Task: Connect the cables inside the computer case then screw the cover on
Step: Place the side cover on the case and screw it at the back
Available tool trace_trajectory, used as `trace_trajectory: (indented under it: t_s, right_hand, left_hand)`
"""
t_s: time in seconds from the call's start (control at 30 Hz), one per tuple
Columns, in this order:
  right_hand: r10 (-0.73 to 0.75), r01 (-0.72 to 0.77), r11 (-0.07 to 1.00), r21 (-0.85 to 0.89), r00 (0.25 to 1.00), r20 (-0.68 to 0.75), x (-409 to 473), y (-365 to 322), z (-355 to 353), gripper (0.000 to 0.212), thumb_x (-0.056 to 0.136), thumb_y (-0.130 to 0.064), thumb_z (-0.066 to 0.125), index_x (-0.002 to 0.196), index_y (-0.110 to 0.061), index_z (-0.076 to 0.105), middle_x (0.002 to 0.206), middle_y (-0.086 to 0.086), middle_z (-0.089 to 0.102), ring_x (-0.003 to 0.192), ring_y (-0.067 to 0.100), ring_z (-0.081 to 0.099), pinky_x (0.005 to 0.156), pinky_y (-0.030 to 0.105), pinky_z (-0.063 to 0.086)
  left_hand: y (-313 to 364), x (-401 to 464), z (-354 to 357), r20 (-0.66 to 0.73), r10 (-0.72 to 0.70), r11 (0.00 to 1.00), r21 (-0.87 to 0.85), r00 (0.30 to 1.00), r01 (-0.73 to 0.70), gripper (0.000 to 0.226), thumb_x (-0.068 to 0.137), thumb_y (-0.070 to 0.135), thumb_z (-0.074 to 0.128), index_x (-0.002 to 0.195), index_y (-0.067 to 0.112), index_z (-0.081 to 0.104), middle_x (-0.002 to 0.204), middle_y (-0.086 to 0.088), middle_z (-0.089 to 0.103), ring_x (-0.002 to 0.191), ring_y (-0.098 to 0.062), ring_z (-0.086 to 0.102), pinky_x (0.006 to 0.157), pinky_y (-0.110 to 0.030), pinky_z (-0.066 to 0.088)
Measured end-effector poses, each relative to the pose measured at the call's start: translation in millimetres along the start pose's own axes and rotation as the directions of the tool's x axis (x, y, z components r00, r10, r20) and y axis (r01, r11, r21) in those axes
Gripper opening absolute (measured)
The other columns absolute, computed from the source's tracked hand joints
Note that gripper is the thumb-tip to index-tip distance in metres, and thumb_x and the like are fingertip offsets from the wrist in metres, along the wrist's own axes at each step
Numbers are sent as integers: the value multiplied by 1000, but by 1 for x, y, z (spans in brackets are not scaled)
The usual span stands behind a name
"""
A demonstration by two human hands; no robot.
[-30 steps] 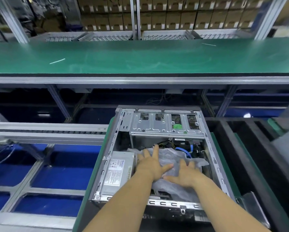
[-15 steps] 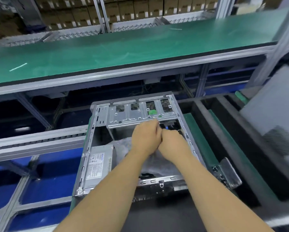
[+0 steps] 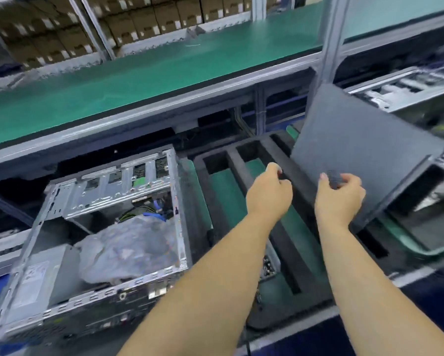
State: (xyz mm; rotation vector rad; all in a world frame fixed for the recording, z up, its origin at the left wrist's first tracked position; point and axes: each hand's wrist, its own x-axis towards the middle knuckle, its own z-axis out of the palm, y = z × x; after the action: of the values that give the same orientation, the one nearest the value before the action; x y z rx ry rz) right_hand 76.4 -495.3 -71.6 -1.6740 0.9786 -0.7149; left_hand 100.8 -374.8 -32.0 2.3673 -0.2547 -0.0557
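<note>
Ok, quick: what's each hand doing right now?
Left hand: fingers loosely curled, holding nothing, over the foam tray.
Right hand: gripping the lower edge of the cover.

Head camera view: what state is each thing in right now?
Silver metal computer case: open, cover off, lying on its side.
Dark grey flat cover panel: tilted, leaning, right hand gripping its lower edge.
Left hand: loosely curled, holding nothing.
Crumpled grey plastic bag: inside case.
</note>
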Motion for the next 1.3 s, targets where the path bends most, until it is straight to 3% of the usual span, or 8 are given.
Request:
trace_trajectory:
  t_s: [0.13,0.27,0.5,0.63,0.8,0.97,1.13,1.3]
  right_hand:
    - [158,-159,987,16,952,-262,43,37,-30,71,82,-38,78,136,-7,42,141,21,39,125,42,43,97,47,39]
    - [210,-189,970,154,969,-133,65,56,-37,90,75,-38,84,146,-14,33,142,16,51,123,34,55,103,44,45]
    - [99,-126,985,120,973,210,85,81,-39,15,84,-28,79,87,-17,70,87,8,74,69,17,62,69,29,47]
    - [-10,9,1000,3,983,181,67,68,-24,29,93,-29,69,74,-7,66,73,17,67,68,31,60,63,42,51]
    - [-317,335,937,-95,933,171,21,21,-22,47,93,-10,57,54,-27,39,50,-9,33,57,19,30,46,28,23]
    - [-658,668,743,-30,739,148,-55,-40,-5,35,84,12,60,112,-2,76,102,16,77,92,36,73,82,38,57]
    - [-937,937,345,58,339,88,-145,-96,36,52,68,25,61,108,-3,78,104,15,76,93,35,75,70,43,61]
    - [-986,994,36,107,18,168,-227,-116,85,41,68,20,70,101,-3,79,104,14,77,95,34,75,81,51,59]
  left_hand:
    - [33,-13,56,138,10,1000,4,990,-10,23,88,20,41,110,27,44,88,2,60,77,-23,58,63,-38,47]
    - [49,-13,71,136,-13,999,-35,991,18,20,88,19,42,106,28,43,85,3,60,74,-24,60,66,-41,53]
    - [58,-8,68,96,-52,982,-174,994,68,27,91,19,46,116,29,45,90,3,58,78,-23,62,70,-45,57]
    - [57,-5,55,33,-49,956,-287,998,56,32,92,23,47,122,31,45,83,4,59,67,-19,59,60,-41,54]
    - [55,7,12,-21,-44,847,-531,999,26,30,102,41,34,123,25,48,84,2,61,65,-6,54,64,-29,44]
    - [23,-4,-94,77,-157,420,-897,985,137,71,97,69,24,139,18,50,110,-5,66,81,-26,69,87,-45,56]
    - [-59,-40,-246,-39,-281,145,-989,959,3,54,96,62,44,127,21,62,125,-8,68,113,-31,66,87,-45,57]
    - [-167,-92,-344,-53,-463,292,-952,885,96,19,101,21,48,102,10,64,79,-8,76,65,-23,73,52,-30,58]
